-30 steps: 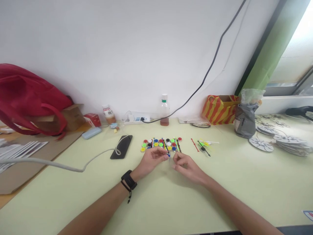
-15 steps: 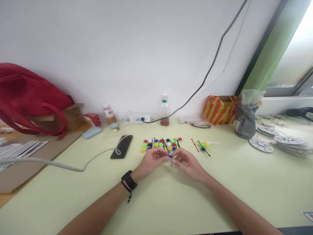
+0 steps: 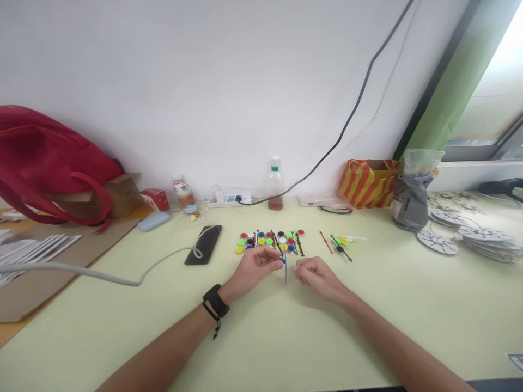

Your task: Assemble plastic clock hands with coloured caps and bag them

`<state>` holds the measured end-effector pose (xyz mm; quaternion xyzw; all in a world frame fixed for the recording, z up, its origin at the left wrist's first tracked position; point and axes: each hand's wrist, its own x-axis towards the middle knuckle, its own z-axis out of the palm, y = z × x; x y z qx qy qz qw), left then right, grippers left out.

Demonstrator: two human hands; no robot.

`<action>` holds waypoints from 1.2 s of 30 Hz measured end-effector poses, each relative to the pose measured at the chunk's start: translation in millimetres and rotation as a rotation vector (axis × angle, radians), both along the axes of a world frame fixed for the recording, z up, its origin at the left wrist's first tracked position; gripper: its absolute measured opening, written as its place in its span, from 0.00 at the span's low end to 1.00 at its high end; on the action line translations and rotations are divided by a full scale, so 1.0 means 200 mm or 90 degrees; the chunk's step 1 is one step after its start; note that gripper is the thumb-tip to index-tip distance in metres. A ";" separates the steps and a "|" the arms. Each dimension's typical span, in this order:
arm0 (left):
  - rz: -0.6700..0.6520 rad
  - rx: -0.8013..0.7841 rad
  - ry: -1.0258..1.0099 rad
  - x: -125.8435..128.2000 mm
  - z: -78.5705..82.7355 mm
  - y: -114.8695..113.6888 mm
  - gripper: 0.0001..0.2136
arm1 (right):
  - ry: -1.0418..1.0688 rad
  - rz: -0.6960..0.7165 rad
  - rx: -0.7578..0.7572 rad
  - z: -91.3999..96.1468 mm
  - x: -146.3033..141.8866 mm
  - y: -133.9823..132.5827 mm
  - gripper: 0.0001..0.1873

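My left hand (image 3: 255,267) pinches a small blue piece with a thin blue stick (image 3: 285,270) hanging down from it over the pale green table (image 3: 261,337). My right hand (image 3: 316,274) rests just right of the stick, fingers curled, apparently holding nothing. Right behind both hands lies a cluster of coloured round buttons and sticks (image 3: 269,241) in rows. A few loose sticks, red, green, black and white (image 3: 338,243), lie to the right of that cluster.
A black phone (image 3: 203,244) with a grey cable (image 3: 102,274) lies to the left. Along the wall stand a bottle (image 3: 275,184), a power strip (image 3: 229,198), a small jar (image 3: 182,190), a red bag (image 3: 44,163) and a striped bag (image 3: 368,181). White flower-shaped discs (image 3: 461,237) lie at the right.
My right hand came in to meet the left at the blue piece, then drew back a little to the right. The blue stick now hangs from my left hand.
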<state>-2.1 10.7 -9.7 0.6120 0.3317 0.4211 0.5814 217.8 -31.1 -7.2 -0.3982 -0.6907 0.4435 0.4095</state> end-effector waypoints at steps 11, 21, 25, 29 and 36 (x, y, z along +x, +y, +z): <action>-0.011 0.005 0.008 0.00 -0.01 0.00 0.13 | 0.079 0.007 -0.045 0.05 -0.01 -0.01 0.22; -0.018 0.011 0.018 -0.01 -0.01 0.00 0.14 | 0.066 0.024 -0.032 0.01 0.00 0.01 0.17; -0.010 0.000 0.005 0.00 0.00 -0.01 0.14 | 0.083 -0.023 -0.033 0.00 0.00 0.01 0.17; -0.002 -0.008 -0.006 0.01 0.01 -0.01 0.15 | 0.137 -0.045 -0.055 0.00 0.01 0.00 0.23; 0.005 -0.013 -0.007 0.00 -0.01 0.00 0.15 | 0.056 0.078 -0.027 0.07 0.02 -0.02 0.34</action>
